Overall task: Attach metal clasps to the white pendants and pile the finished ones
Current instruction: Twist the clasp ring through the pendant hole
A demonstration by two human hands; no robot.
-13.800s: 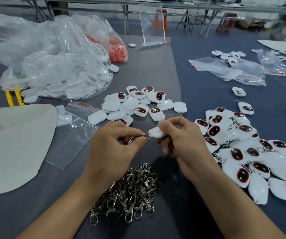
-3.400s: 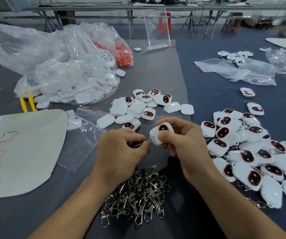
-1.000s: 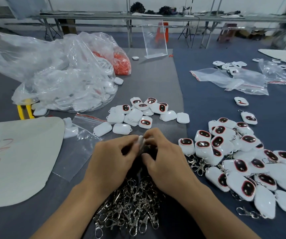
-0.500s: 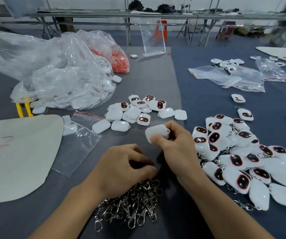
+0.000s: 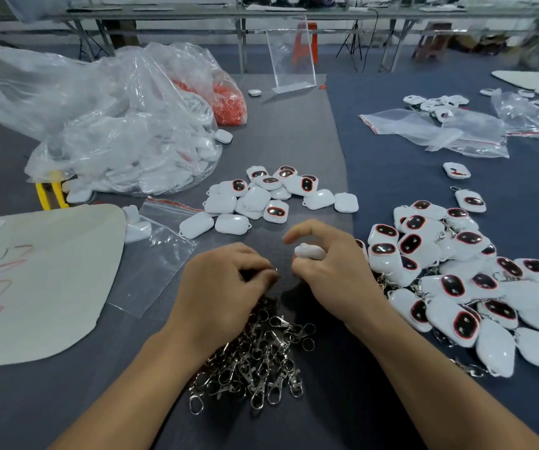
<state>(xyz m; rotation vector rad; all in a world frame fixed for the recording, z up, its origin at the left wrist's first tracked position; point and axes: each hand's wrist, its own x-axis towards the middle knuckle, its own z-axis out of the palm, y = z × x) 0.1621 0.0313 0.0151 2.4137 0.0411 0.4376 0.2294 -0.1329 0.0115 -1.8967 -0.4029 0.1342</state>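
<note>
From the head: pinching a glossy, rounded white pendant [image 5: 308, 251] at centre between thumb and curled fingers of the right hand [image 5: 333, 274], forefinger lifted, likely to present its loop. Just at 9 o'clock, left hand [image 5: 226, 284] curled, fingertips seemingly nipping a metal clasp [image 5: 275, 271] above the tangled clasp heap [image 5: 261, 358] at 6. Finished pile [image 5: 456, 271] within reach at 3.

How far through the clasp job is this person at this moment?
Done: a large pile of clasped pendants lies to the right. In hand: the right hand holds one bare pendant, while the left hand pinches a clasp above the clasp heap. Left: a smaller group of unclasped pendants ahead, plus a clear bag that seems full of more.
</note>
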